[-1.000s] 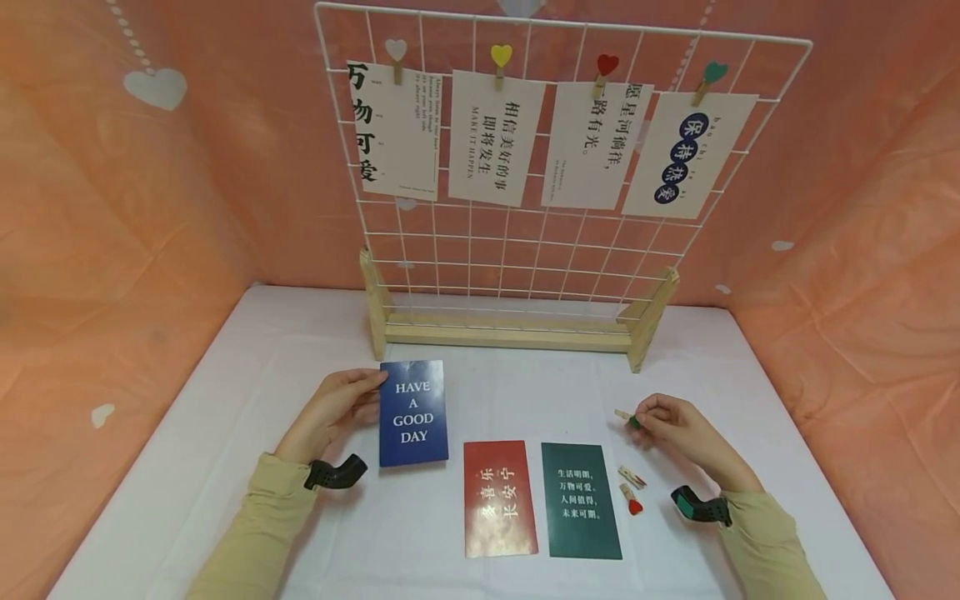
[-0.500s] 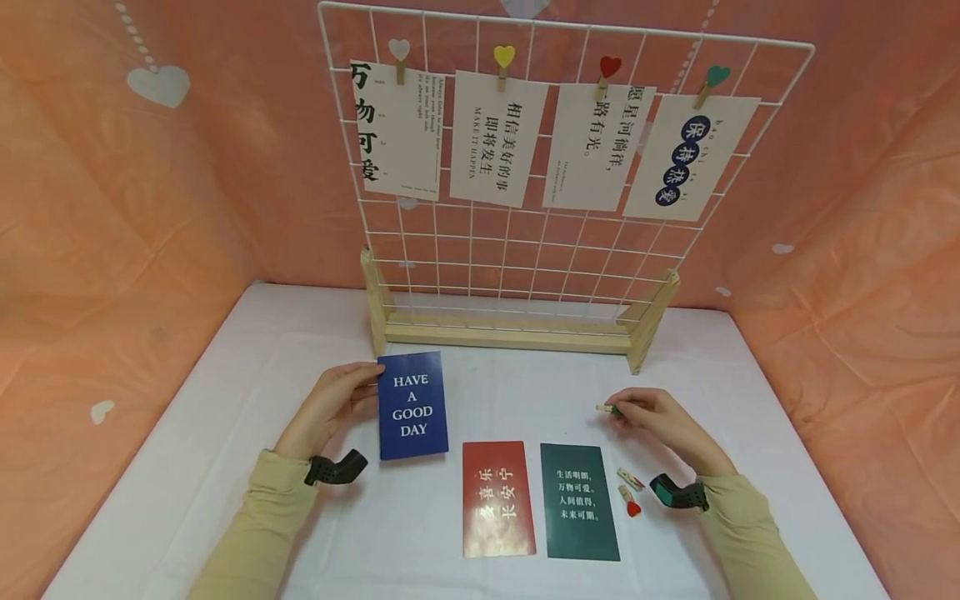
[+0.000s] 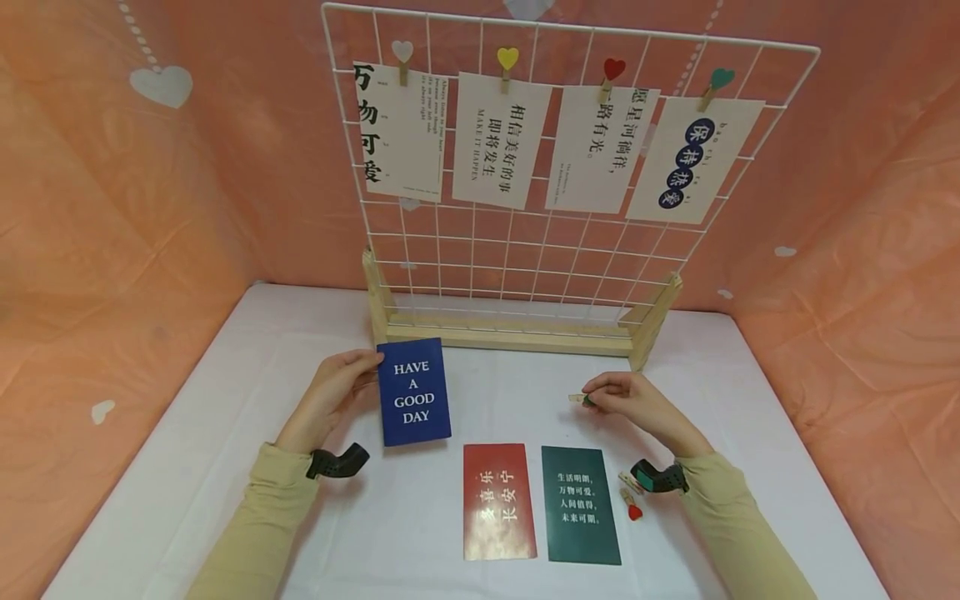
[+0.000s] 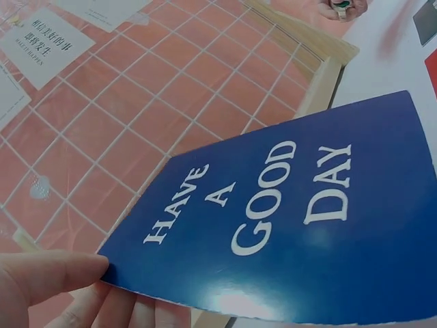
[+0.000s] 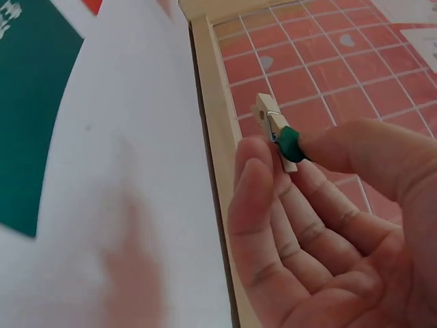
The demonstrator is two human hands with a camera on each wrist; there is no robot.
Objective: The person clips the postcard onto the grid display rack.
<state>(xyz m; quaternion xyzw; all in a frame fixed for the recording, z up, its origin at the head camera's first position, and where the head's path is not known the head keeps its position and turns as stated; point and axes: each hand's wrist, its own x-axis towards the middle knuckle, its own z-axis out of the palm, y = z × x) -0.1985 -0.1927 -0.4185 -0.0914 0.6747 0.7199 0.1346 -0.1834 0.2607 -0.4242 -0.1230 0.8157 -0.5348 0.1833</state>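
My left hand [image 3: 333, 392] pinches the upper left edge of a blue postcard [image 3: 415, 408] printed "HAVE A GOOD DAY". In the left wrist view the thumb [image 4: 51, 273] lies on the card's face, the other fingers behind it. My right hand [image 3: 633, 404] holds a small wooden clothespin [image 5: 268, 116] with a green decoration [image 5: 291, 143], thumb pressed on the green part. Below it on the table lie a red card [image 3: 498, 500] and a dark green card [image 3: 580, 504]. Beside them are a clothespin with a red heart [image 3: 634, 512] and another clothespin [image 3: 628, 482], partly behind the wrist camera.
A white wire grid [image 3: 517, 258] on a wooden stand [image 3: 510, 340] rises at the back. Several white cards hang along its top from heart clothespins, such as the yellow heart [image 3: 507, 58]. Orange cloth [image 3: 112, 250] surrounds the white table [image 3: 315, 533].
My left hand has raised the blue postcard slightly toward the grid. My right hand has moved left and a little forward with the green clothespin.
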